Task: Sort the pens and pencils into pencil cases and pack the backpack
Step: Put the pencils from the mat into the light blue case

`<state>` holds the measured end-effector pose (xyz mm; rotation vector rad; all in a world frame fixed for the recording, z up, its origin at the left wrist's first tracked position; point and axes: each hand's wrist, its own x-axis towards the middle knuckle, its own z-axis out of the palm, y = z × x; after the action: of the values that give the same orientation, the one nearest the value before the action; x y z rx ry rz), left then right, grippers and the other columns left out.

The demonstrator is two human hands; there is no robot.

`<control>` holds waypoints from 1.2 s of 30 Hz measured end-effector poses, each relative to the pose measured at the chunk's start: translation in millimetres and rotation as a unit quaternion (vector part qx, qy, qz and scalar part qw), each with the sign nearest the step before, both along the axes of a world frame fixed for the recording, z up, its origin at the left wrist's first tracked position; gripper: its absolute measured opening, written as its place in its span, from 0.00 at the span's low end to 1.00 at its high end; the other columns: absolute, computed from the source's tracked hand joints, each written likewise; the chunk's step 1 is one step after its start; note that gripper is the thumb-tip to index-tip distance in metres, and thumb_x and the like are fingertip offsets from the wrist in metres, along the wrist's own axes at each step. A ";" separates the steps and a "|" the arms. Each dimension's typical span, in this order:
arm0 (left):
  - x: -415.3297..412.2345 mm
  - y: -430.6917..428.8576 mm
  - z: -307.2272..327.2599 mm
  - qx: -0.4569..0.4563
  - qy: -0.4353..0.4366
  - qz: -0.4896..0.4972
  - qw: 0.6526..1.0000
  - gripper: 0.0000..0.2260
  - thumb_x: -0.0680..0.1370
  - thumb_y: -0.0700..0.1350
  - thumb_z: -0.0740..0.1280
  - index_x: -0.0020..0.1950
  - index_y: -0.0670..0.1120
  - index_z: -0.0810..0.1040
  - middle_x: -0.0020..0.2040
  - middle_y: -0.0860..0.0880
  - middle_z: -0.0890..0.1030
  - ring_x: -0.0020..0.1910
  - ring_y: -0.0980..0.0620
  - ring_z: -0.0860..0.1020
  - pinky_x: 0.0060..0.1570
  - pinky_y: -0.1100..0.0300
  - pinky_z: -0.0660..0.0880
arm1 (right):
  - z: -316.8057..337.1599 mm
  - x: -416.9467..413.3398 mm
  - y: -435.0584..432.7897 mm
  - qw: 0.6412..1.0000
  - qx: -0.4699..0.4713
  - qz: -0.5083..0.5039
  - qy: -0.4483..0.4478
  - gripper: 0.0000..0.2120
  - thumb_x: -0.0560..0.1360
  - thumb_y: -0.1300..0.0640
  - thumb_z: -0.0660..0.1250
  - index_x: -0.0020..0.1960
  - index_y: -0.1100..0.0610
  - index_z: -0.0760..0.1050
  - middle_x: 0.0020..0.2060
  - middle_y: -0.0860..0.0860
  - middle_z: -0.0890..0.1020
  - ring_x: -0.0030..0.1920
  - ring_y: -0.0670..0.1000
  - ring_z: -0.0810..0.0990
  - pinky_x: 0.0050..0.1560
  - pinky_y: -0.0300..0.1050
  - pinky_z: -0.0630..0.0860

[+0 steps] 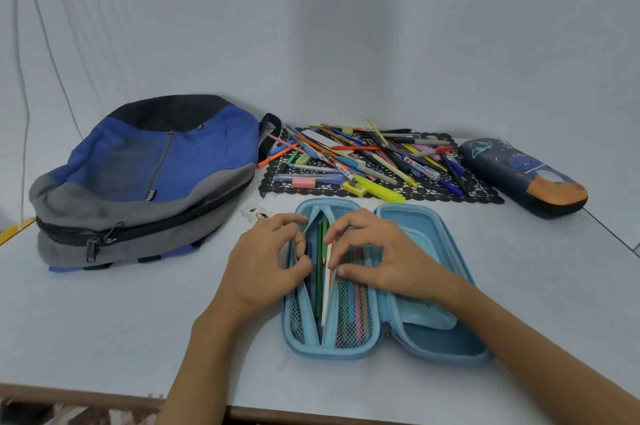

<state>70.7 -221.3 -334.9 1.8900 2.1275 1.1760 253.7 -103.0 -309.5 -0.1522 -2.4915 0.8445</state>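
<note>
A light blue pencil case lies opened flat at the near middle of the white table, its left half holding coloured pencils behind a mesh pocket unzipped down the centre. The left hand pinches the pocket's left edge with its fingers, while the right hand pinches the right edge, spreading the slot. Beyond the case, a heap of pens and pencils, erasers and a yellow highlighter covers a black lace mat. A dark blue pencil case, closed, lies at far right. At left a blue and grey backpack lies flat, zipped shut.
</note>
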 end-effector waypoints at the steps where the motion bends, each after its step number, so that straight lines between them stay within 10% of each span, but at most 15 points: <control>1: 1.3 -0.5 0.5 -0.010 -0.008 -0.002 1.000 0.08 0.63 0.58 0.60 0.35 0.55 0.69 0.59 0.62 0.76 0.57 0.62 0.71 0.54 0.57 0.67 | -0.6 -0.1 -0.1 1.000 0.009 0.000 -0.008 0.02 0.70 0.61 0.73 0.43 0.56 0.83 0.50 0.47 0.79 0.56 0.48 0.76 0.58 0.49 0.71; 26: 4.7 -3.0 1.7 -0.059 -0.088 -0.020 0.994 0.12 0.66 0.51 0.59 0.49 0.55 0.68 0.63 0.63 0.75 0.58 0.59 0.74 0.50 0.56 0.68 | -4.1 0.0 -4.1 0.993 0.067 0.016 -0.097 0.04 0.72 0.60 0.64 0.45 0.54 0.74 0.55 0.46 0.82 0.67 0.40 0.70 0.74 0.48 0.56; 36: 2.9 -1.2 -1.1 -0.056 -0.092 -0.026 0.994 0.12 0.66 0.50 0.60 0.49 0.54 0.69 0.65 0.64 0.74 0.60 0.60 0.73 0.49 0.63 0.66 | -1.8 1.7 -5.6 0.994 0.078 0.027 -0.067 0.07 0.72 0.63 0.65 0.48 0.55 0.78 0.51 0.46 0.82 0.61 0.43 0.75 0.63 0.45 0.68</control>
<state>73.6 -222.5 -336.1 1.7078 1.9921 1.1449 255.3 -108.6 -311.3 -0.0902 -2.6874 0.6780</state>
